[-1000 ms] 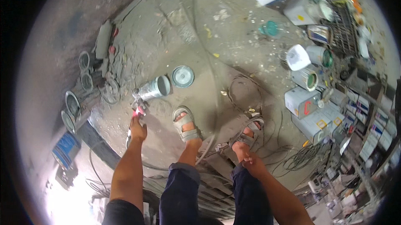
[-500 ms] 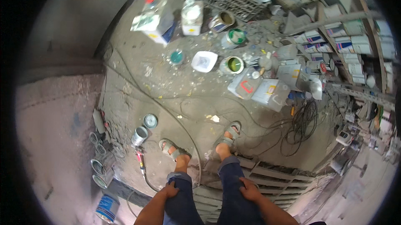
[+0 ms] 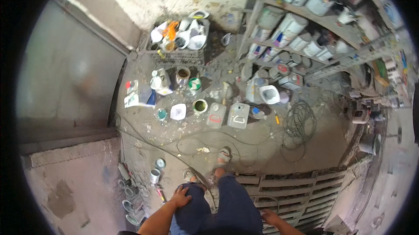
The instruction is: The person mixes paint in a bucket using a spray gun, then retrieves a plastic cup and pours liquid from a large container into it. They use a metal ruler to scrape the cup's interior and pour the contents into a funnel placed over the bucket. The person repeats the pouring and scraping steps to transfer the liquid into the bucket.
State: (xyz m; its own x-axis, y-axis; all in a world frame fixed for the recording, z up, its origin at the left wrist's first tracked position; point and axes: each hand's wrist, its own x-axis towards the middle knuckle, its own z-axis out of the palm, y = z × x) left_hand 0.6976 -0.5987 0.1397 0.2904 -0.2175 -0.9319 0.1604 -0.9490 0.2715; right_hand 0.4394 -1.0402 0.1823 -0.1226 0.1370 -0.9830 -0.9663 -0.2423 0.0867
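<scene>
My left hand (image 3: 181, 196) lies on the left leg of my blue trousers (image 3: 194, 206), just above the knee, fingers spread and holding nothing. Beside my right thigh is my right hand (image 3: 270, 217), low in the view; its fingertips are small and partly hidden against the leg. Both feet, in sandals (image 3: 224, 154), stand on the dirty floor. Close to my left foot are an open grey can (image 3: 155, 175), a round lid (image 3: 160, 163) and a red-handled tool (image 3: 161, 194) that looks like a spray gun.
Ahead stand open paint cans (image 3: 200, 106), a white tub (image 3: 178, 112) and jerrycans (image 3: 238, 115). A full crate (image 3: 176, 56) is by the wall. Shelves of cans (image 3: 301, 47) rise at right, near a coiled cable (image 3: 301, 123). A hose (image 3: 163, 145) crosses the floor; a slatted pallet (image 3: 297, 191) lies at right.
The view has lifted and shows more wall and shelving. My left hand has spread flat on the leg from a grip near the knee. My right hand has left the knee for the thigh's side.
</scene>
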